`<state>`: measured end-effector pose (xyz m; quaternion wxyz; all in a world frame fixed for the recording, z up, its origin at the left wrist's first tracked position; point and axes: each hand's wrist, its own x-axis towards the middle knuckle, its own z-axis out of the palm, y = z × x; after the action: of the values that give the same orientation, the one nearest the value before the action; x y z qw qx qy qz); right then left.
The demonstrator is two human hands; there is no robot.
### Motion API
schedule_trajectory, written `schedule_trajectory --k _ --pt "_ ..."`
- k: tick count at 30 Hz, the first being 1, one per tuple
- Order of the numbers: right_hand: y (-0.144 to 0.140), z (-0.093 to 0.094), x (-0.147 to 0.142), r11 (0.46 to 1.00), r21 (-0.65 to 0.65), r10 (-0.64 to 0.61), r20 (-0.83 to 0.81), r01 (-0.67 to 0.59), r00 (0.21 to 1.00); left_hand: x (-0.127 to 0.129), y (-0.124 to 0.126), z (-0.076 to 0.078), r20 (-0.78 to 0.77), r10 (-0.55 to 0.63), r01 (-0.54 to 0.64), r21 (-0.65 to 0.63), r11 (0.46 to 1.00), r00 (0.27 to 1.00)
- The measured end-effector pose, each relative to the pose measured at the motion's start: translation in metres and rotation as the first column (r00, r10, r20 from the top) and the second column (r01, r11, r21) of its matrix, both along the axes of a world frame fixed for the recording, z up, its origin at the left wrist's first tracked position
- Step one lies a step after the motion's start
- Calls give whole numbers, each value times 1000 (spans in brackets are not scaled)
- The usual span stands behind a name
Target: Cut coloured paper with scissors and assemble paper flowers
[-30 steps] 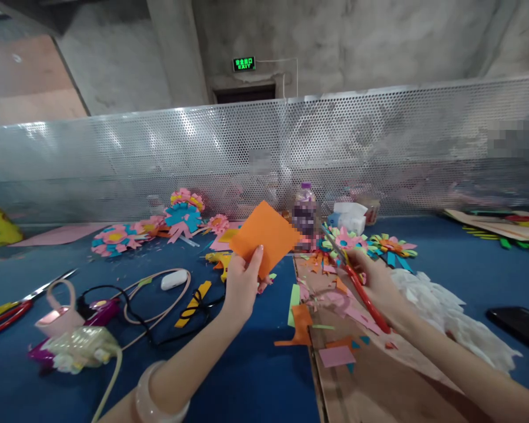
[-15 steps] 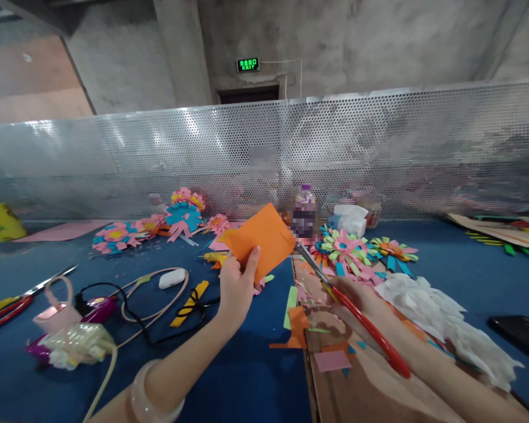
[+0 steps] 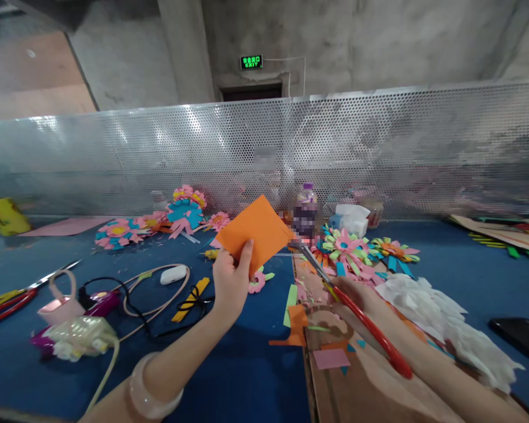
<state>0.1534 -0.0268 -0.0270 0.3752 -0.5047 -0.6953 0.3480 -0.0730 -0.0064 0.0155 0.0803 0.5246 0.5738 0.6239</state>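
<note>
My left hand pinches a square of orange paper by its lower edge, thumb on the near face, tilted up above the blue table. In my right hand is a pair of scissors with red and yellow handles. Its blades point up and left, their tips close to the paper's right corner; whether they touch it I cannot tell. The fingers of my right hand are partly hidden behind the handle. Below the hands lie an orange paper scrap and a light green strip.
Paper flowers stand behind my right hand, others at the back left. Crumpled white tissue and a phone lie right. Another pair of scissors, cables and a white case are left. A bottle stands behind.
My left hand has moved the orange paper slightly left, away from the scissors' tips. The scissors and my right hand have hardly moved.
</note>
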Motion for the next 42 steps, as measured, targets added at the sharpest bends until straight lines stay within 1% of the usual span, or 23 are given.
schedule_trajectory --k 3,6,9,13,16,18,21,25,28,30,34,38,42 --pt "-4 7 -1 1000 4 4 2 -4 1000 0 1 -1 0 -1 1 8 1000 1000" --pt "-9 18 -2 1000 -10 6 15 -6 1000 2 0 -2 -12 -27 28 27 999 1000" --pt "-13 24 -3 1000 -16 -12 22 12 1000 4 -2 -3 -28 -58 58 -4 998 998" --pt "-13 22 -3 999 -15 -36 24 36 999 7 -5 -4 -47 -87 86 -29 996 995" --pt "-12 21 -2 999 -11 -45 29 45 999 8 -7 -4 -51 -104 104 -11 995 993" --pt "-11 20 -1 999 -12 -43 31 43 999 9 -9 -4 -24 -121 121 -8 993 992" --pt "-12 20 -2 999 -15 -36 31 37 999 11 -11 -3 23 -143 144 -38 989 989" --pt "-15 22 -3 999 7 -44 33 44 998 10 -12 -1 19 -125 125 -33 992 992" --pt "-17 24 -3 998 39 -41 10 41 999 10 -12 0 36 -134 135 -22 991 990" --pt "-17 26 -2 999 31 -19 6 19 1000 9 -11 1 46 -135 136 -20 990 990" --pt "-16 27 -1 1000 14 5 56 -5 998 9 -11 1 31 -143 144 -13 990 989" --pt "-16 27 -1 1000 26 -8 56 6 998 9 -12 1 4 -112 112 -33 993 994" --pt "-15 25 -2 999 28 -25 64 23 998 10 -13 1 8 -118 118 -28 993 993"
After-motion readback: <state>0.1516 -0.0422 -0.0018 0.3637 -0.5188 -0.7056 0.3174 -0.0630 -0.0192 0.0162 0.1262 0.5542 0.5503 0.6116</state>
